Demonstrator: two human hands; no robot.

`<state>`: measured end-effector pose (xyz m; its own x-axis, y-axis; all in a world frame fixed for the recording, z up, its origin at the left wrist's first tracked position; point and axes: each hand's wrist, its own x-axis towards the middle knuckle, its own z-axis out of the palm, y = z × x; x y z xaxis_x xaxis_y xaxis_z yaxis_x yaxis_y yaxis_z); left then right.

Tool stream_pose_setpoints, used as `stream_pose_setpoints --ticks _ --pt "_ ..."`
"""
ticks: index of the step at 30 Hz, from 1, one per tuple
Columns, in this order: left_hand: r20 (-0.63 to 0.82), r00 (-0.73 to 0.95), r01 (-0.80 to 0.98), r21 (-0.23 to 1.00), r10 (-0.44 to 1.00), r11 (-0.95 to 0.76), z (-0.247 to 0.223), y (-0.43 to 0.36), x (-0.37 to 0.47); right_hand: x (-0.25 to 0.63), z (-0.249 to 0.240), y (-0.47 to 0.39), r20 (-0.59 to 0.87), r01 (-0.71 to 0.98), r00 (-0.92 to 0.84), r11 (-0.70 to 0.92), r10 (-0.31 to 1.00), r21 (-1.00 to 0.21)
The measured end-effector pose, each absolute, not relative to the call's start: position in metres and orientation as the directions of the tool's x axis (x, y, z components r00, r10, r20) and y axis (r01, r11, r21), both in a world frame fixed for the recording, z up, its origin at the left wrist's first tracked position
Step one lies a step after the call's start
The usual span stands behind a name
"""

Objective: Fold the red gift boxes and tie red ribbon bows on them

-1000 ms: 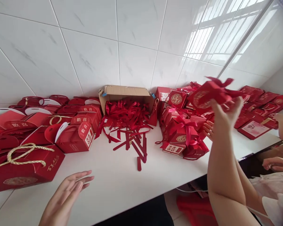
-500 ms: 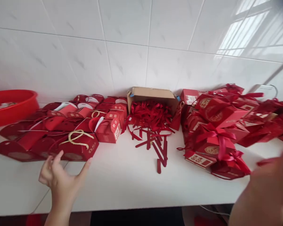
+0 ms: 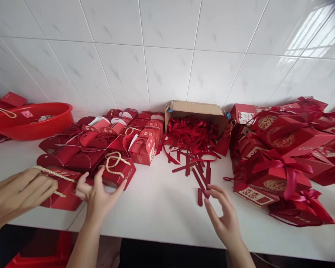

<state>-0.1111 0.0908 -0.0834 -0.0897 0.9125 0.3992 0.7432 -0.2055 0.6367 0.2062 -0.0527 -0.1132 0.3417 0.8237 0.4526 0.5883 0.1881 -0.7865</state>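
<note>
My left hand (image 3: 99, 195) has its fingers spread at the front of a dark red box (image 3: 129, 172) with a cream rope bow (image 3: 114, 165) on top; fingertips touch or nearly touch the box. My right hand (image 3: 221, 214) is raised over the white table, fingers apart and holding nothing, just beside the loose dark red ribbon strips (image 3: 200, 197). Behind them, an open cardboard box (image 3: 195, 107) lies with a heap of red ribbons (image 3: 189, 134) spilling from its front.
Another person's hand (image 3: 25, 190) holds a rope-tied red box (image 3: 63, 199) at the left. Rows of red boxes (image 3: 86, 160) stand behind. A red basin (image 3: 50, 126) is at the far left; ribbon-tied boxes (image 3: 287, 175) are piled at the right.
The view has shifted left. My right hand has come in from the right edge to near the ribbon strips. The other person's hand and box have appeared at the left.
</note>
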Motion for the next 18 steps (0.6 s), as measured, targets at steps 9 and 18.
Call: stream_pose_setpoints --ticks 9,18 --pt "0.278 0.417 0.427 0.780 0.865 -0.457 -0.099 0.037 -0.076 0.229 -0.140 -0.042 0.197 0.837 0.104 0.021 0.975 -0.547" --pt "0.284 0.593 0.367 0.738 0.754 -0.566 -0.105 0.038 -0.059 0.273 -0.101 0.083 0.207 0.917 0.213 -0.122 0.955 -0.380"
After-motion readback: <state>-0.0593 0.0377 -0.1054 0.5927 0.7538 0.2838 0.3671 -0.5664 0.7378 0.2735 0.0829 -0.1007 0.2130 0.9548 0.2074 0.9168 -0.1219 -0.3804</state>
